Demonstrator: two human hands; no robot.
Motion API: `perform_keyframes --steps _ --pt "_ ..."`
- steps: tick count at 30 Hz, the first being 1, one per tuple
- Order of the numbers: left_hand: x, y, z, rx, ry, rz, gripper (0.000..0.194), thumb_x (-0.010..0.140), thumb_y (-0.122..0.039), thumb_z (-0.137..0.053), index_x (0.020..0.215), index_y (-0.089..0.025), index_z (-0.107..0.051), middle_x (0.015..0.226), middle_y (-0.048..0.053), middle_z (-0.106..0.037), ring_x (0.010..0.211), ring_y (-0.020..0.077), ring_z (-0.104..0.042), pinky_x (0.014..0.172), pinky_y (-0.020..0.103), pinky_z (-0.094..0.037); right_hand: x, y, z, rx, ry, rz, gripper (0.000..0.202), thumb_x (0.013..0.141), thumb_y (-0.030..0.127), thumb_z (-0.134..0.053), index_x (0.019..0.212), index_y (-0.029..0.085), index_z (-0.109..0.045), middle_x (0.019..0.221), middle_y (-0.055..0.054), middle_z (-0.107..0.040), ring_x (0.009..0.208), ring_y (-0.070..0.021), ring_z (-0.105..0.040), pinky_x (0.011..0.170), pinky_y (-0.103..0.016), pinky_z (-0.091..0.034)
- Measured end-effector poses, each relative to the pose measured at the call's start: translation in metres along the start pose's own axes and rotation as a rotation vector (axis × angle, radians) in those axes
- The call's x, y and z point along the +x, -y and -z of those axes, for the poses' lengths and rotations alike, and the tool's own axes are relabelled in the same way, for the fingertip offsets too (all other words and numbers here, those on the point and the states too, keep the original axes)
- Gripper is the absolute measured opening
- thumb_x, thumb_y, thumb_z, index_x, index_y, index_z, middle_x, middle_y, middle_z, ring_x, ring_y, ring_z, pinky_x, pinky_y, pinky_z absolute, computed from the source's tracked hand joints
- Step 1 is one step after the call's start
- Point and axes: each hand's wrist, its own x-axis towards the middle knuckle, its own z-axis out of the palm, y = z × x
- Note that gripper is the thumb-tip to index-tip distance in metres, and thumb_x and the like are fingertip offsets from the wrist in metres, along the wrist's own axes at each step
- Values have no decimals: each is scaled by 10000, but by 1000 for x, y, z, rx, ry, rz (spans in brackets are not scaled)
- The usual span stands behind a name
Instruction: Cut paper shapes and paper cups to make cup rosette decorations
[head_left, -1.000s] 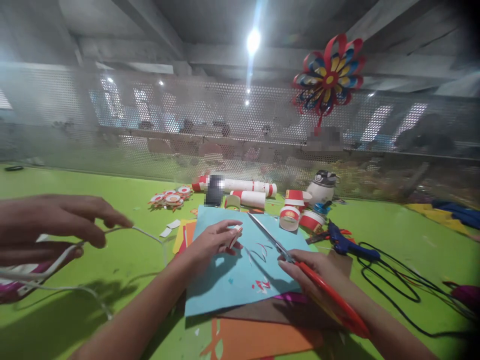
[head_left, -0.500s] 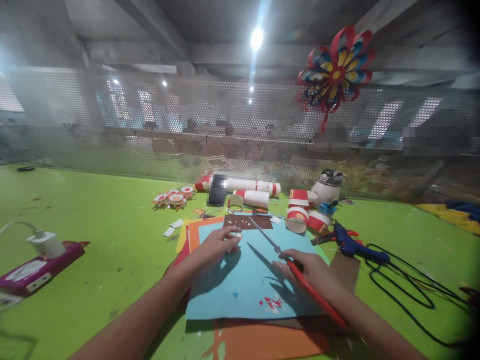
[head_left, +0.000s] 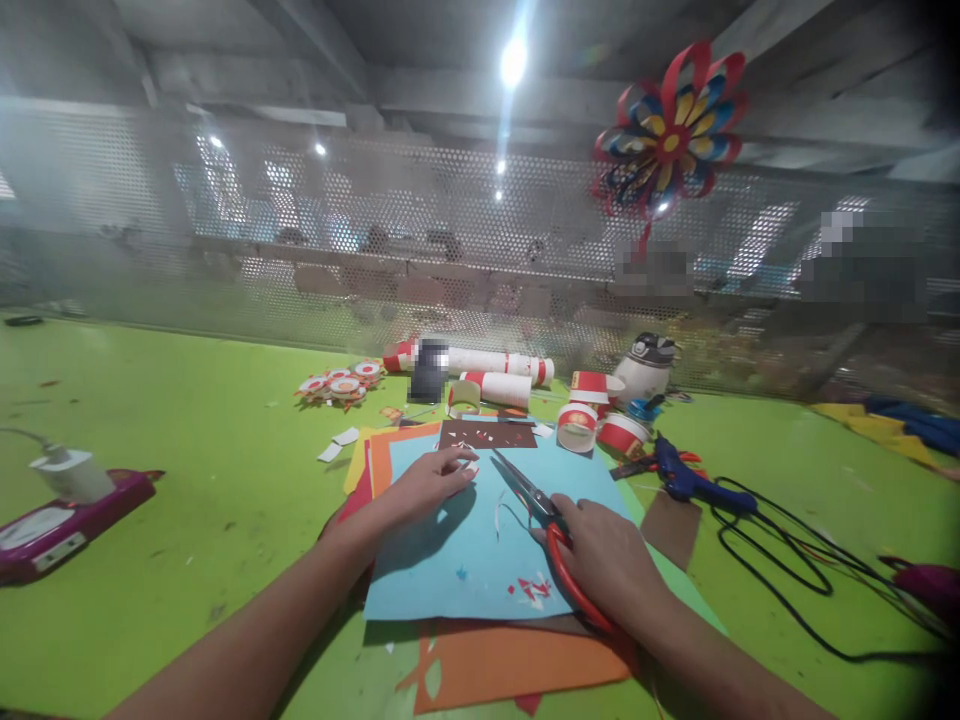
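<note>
My right hand [head_left: 604,548] is wrapped round the red handles of a pair of scissors [head_left: 531,492]. Their blades lie close together and point away from me, over a light blue paper sheet [head_left: 427,575]. My left hand [head_left: 431,485] hovers above the sheet's left half, its thumb and fingers pinching a small red-and-white paper piece [head_left: 471,466], mostly hidden by the fingertips. Between the hands, thin curled strips show near the blades. Red and white paper scraps [head_left: 531,590] lie on the near part of the sheet.
A brown sheet [head_left: 487,434] carries small scraps. Behind stand cut paper cups [head_left: 577,428], a white-and-red cup tube [head_left: 495,388] and a jar [head_left: 643,370]. Right lies a blue glue gun [head_left: 701,485] with a looping black cord; left, a purple power strip [head_left: 82,525]. Orange paper [head_left: 517,665] lies nearest me.
My right hand has turned the scissors, so their blades sit lower over the blue sheet and show more broadly. My left hand keeps its pinch. The whole view has shifted slightly.
</note>
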Motion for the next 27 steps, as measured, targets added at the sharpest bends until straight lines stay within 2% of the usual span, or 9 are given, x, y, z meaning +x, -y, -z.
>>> perform_keyframes --steps 4,7,9,13,18,22,27 --pt "-3 -12 -2 -134 -11 58 423 736 -418 -642 1075 -166 -613 904 90 -619 836 198 -574 705 303 -412 9 4 -4 -35 -12 -14 358 920 470 -376 974 179 -578 783 -103 -658 740 -282 -635 547 -302 -321" --pt "-10 -25 -5 -298 78 127 404 740 -398 -647 1085 -191 -608 1008 102 -611 890 209 -597 716 301 -421 14 5 -3 -33 16 -49 355 918 461 -382 989 170 -573 809 -117 -664 749 -281 -637 558 -304 -327" --pt "-13 -29 -6 -360 144 175 386 734 -372 -657 1073 -192 -615 1005 98 -612 868 204 -610 733 311 -425 17 4 0 -17 31 -62 342 911 450 -403 1016 170 -569 833 -123 -670 764 -276 -637 578 -305 -336" --pt "-13 -22 -7 -398 245 192 352 729 -326 -668 1036 -159 -626 888 98 -631 796 192 -609 728 328 -431 22 -6 6 37 33 -83 327 891 393 -437 1100 174 -562 898 -133 -673 831 -281 -627 616 -305 -346" --pt "-8 -14 -8 -318 218 157 358 730 -366 -671 1007 -144 -632 783 92 -621 739 184 -585 678 326 -433 27 -29 10 85 32 -87 345 848 259 -459 1166 173 -560 1039 -155 -640 937 -280 -595 687 -304 -365" --pt "-7 -16 -8 -322 197 160 377 714 -367 -686 1006 -137 -624 804 97 -624 743 180 -583 693 331 -442 28 -40 4 133 42 -65 363 837 280 -480 1175 185 -569 1027 -123 -650 951 -250 -595 718 -278 -375" --pt "-9 -13 -5 -376 222 143 382 738 -348 -668 1051 -137 -609 858 105 -632 817 203 -608 742 344 -450 25 -34 -6 174 6 -65 373 858 325 -461 1199 203 -548 1019 -105 -643 942 -243 -593 735 -283 -380"
